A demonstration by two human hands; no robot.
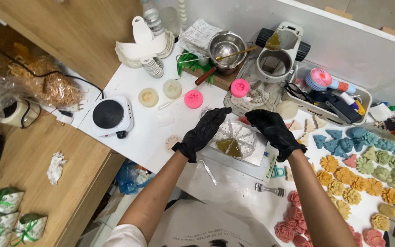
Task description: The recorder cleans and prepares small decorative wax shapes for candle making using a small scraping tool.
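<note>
Both my hands wear black gloves. My left hand and my right hand rest on the two sides of a round clear mould divided into wedges, one wedge filled with olive-green wax. The mould lies on a pale flat board on the white table. Fingers of both hands curl over the mould's rim, touching it.
A small white hotplate stands at left. Behind are a steel pot with a spoon, pink round moulds, a white wax melter and a tray of tools. Several coloured flower shapes cover the right side. A metal tool lies near.
</note>
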